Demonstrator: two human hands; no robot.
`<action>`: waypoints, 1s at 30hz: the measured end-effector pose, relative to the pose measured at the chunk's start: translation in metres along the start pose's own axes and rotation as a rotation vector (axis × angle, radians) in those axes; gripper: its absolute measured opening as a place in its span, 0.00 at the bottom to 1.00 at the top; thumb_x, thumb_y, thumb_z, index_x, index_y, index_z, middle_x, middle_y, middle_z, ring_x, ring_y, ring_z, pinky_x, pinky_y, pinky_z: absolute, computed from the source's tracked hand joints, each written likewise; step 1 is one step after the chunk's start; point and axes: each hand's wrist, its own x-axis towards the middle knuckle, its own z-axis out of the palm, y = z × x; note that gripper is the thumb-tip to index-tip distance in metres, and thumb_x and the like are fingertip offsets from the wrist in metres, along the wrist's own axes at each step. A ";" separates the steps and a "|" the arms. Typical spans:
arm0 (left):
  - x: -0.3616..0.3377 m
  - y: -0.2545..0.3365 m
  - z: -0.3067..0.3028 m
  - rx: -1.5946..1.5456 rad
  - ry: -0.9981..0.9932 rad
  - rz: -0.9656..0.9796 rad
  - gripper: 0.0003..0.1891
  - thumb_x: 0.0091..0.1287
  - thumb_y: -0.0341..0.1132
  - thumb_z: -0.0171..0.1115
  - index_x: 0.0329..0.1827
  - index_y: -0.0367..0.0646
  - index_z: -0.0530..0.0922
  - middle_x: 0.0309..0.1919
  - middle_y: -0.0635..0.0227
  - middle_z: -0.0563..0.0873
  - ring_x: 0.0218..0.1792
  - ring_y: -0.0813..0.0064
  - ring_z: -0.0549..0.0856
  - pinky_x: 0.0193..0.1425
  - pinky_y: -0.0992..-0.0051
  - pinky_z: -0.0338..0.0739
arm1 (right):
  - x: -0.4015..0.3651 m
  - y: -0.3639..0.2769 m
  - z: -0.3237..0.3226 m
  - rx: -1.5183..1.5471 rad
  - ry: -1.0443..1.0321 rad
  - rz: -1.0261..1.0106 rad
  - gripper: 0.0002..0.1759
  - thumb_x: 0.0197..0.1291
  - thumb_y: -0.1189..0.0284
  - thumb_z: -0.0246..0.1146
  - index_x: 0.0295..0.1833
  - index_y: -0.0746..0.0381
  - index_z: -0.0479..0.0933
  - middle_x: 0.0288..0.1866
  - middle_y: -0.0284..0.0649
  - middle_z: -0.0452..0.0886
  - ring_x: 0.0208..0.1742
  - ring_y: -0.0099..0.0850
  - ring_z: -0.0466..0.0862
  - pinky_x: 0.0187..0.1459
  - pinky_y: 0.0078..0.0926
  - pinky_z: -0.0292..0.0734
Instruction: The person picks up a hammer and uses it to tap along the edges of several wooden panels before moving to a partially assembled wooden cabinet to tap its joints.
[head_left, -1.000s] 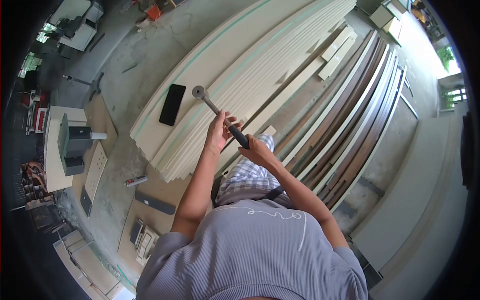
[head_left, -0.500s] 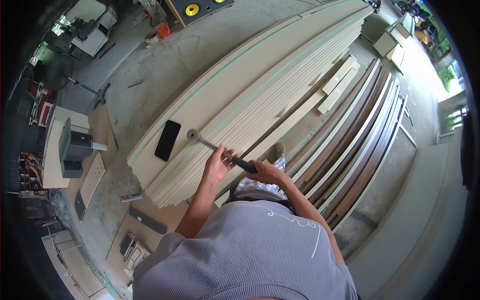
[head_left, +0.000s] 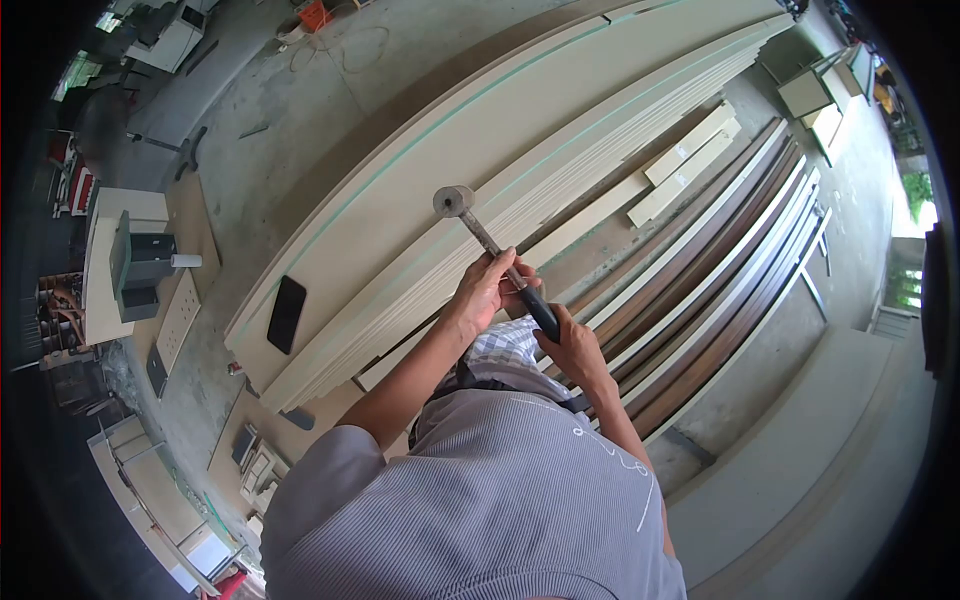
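Observation:
A socket wrench [head_left: 480, 232] with a round, hollow metal head, a metal shaft and a black grip slants across in front of my body, its head pointing away from me. My right hand [head_left: 577, 352] is wrapped round the end of the black grip. My left hand [head_left: 488, 292] is closed round the shaft where it meets the grip. Beneath the head lies a stack of long cream boards [head_left: 400, 190] with green strips. A black phone [head_left: 287, 315] rests on the near left end of that stack.
Long brown and white bars [head_left: 690, 290] lie on the floor to the right, beside narrow cream offcuts [head_left: 685, 165]. At the left stands a dark grey box [head_left: 145, 265] on a board. A large pale panel [head_left: 790, 450] runs along the lower right.
Both hands have moved right with the socket wrench, and its head has swung up and to the right. The camera view has shifted, so the phone appears lower and further left.

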 end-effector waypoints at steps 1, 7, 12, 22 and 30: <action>0.008 0.001 0.007 -0.018 0.003 0.008 0.12 0.66 0.42 0.53 0.38 0.42 0.70 0.32 0.63 0.80 0.36 0.66 0.83 0.41 0.65 0.80 | 0.005 0.003 -0.007 0.001 -0.001 0.007 0.23 0.54 0.63 0.60 0.54 0.60 0.66 0.23 0.49 0.78 0.29 0.45 0.81 0.33 0.39 0.75; 0.047 -0.012 0.015 -0.064 0.063 -0.086 0.11 0.66 0.42 0.53 0.39 0.44 0.72 0.34 0.61 0.81 0.43 0.59 0.82 0.47 0.60 0.77 | 0.036 0.028 -0.043 -0.012 -0.150 0.034 0.23 0.54 0.64 0.59 0.54 0.60 0.66 0.27 0.52 0.79 0.33 0.47 0.81 0.36 0.41 0.74; 0.060 -0.017 0.023 -0.132 0.095 -0.163 0.10 0.65 0.41 0.54 0.38 0.44 0.74 0.38 0.61 0.81 0.47 0.57 0.80 0.51 0.58 0.74 | 0.052 0.043 -0.066 -0.056 -0.259 0.047 0.23 0.54 0.63 0.59 0.54 0.58 0.66 0.32 0.52 0.79 0.37 0.49 0.80 0.39 0.43 0.73; 0.071 0.005 0.028 -0.276 0.207 -0.108 0.13 0.65 0.42 0.54 0.39 0.41 0.71 0.44 0.58 0.77 0.53 0.55 0.75 0.58 0.54 0.70 | 0.067 0.054 -0.089 -0.103 -0.278 -0.027 0.24 0.54 0.61 0.60 0.54 0.60 0.68 0.31 0.50 0.80 0.34 0.45 0.81 0.38 0.39 0.75; 0.074 0.032 0.048 -0.422 0.369 -0.081 0.12 0.63 0.37 0.55 0.38 0.40 0.64 0.41 0.59 0.68 0.48 0.62 0.72 0.59 0.56 0.69 | 0.072 0.052 -0.108 -0.143 -0.272 -0.098 0.24 0.53 0.60 0.60 0.54 0.61 0.68 0.32 0.50 0.80 0.34 0.44 0.81 0.38 0.37 0.75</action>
